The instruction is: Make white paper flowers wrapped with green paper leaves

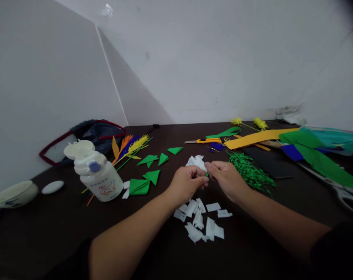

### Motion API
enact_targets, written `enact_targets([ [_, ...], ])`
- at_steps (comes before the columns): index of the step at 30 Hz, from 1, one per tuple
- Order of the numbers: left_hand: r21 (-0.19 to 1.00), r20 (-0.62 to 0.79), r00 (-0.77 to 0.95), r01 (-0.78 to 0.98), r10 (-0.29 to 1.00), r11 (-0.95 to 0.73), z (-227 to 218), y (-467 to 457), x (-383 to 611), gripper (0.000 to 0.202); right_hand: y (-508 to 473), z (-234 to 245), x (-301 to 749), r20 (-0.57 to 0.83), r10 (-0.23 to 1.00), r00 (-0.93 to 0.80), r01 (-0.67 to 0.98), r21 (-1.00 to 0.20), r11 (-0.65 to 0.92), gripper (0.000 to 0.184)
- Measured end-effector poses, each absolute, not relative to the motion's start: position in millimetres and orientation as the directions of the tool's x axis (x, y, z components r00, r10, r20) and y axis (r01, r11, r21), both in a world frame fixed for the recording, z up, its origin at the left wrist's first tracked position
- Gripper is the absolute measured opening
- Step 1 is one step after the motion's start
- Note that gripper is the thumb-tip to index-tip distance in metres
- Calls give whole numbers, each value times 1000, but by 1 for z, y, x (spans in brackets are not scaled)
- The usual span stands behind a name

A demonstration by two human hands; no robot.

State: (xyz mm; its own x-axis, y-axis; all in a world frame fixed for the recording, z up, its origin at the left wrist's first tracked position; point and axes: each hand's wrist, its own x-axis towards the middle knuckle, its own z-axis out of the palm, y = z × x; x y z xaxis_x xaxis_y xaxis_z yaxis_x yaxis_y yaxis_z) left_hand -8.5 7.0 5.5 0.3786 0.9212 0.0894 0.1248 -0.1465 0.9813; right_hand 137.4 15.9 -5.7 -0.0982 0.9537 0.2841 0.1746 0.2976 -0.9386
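Note:
My left hand [185,182] and my right hand [226,178] meet over the dark table [48,229], both pinched on a white paper flower [196,161] with a thin green stem between the fingertips. Several small white paper pieces [201,222] lie just below my hands. Folded green paper triangles [148,175] lie to the left of my hands.
A white glue bottle [96,171] stands at left, with a bowl [14,193] and a white lid beyond. Shredded green paper [250,171], an orange utility knife [205,141], yellow and green paper strips, scissors [339,192] and a dark bag [91,134] lie around.

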Motion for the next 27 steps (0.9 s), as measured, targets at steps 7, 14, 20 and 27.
enact_targets([
  [7,984,13,328,165,945,-71,8,7,-13,10,16,1,147,313,933,-175,0,-948,318,19],
  [14,973,13,359,212,933,-95,10,6,-16,14,12,8,148,402,881,-249,388,-792,471,11],
  [20,888,82,369,395,926,-236,8,8,-19,14,10,3,143,487,841,-235,564,-637,526,22],
  [27,744,192,415,529,889,-407,11,5,-17,12,10,2,140,430,872,-233,631,-615,472,35],
])
